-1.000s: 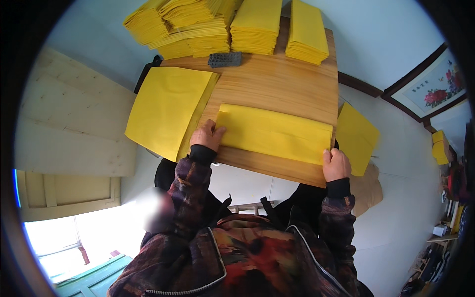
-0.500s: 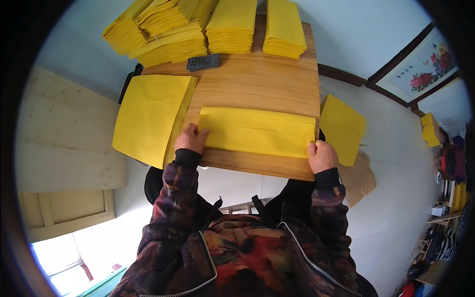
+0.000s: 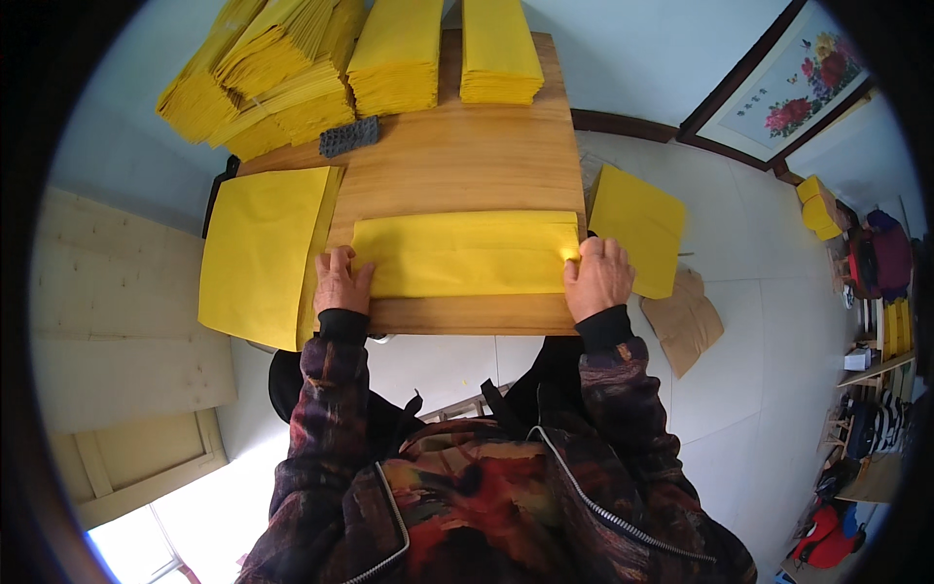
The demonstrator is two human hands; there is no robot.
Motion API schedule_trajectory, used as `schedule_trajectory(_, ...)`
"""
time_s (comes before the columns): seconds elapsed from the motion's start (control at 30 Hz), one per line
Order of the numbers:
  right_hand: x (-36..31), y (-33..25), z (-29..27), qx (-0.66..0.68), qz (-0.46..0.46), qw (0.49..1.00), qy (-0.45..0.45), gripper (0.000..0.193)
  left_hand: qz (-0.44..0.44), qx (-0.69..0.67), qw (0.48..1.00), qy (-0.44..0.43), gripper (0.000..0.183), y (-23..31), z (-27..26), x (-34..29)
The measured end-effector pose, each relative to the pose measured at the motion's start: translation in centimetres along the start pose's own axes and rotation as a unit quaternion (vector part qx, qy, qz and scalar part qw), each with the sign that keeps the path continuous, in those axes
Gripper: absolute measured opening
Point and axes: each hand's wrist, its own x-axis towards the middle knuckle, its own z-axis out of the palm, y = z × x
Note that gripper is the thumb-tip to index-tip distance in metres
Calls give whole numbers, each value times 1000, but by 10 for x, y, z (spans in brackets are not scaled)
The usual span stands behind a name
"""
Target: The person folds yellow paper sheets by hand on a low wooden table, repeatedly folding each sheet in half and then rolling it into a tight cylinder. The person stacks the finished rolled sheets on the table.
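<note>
A long folded yellow sheet (image 3: 465, 258) lies along the near part of the wooden table. My left hand (image 3: 341, 282) pinches its left end, the thumb against the edge and the fingers curled. At the opposite end my right hand (image 3: 599, 278) grips the right edge, with its fingertips bent over the corner. Beneath the palms, the undersides of both grips are hidden. Just left of my left hand rests a pile of large flat yellow sheets (image 3: 258, 253), overhanging the table's left side.
Stacks of folded yellow sheets (image 3: 394, 58) line the far side of the wooden table (image 3: 467, 156). A dark grey ridged block (image 3: 348, 137) sits in front of them. Beyond the right edge are another yellow sheet (image 3: 637, 232) and brown paper (image 3: 684, 321). A framed flower picture (image 3: 793, 83) leans at right.
Both hands keep to the sheet's ends; the right fingers now curl further over the right edge. The whole view has shifted, moving the table leftward in the picture.
</note>
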Motion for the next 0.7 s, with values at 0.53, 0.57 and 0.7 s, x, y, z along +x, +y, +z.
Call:
schedule_trajectory(0.53, -15, -117, 45, 133, -275, 948, -92, 67, 9, 26, 999, -27, 19, -2, 0, 3)
schedule_trajectory(0.57, -14, -115, 45, 135, -258, 952, -88, 69, 17, 22, 999, -24, 18, -2, 1, 2)
schedule_trajectory(0.7, -10, -102, 41, 114, -195, 969, -102, 75, 22, 12, 1000, -16, 17, -4, 2, 0)
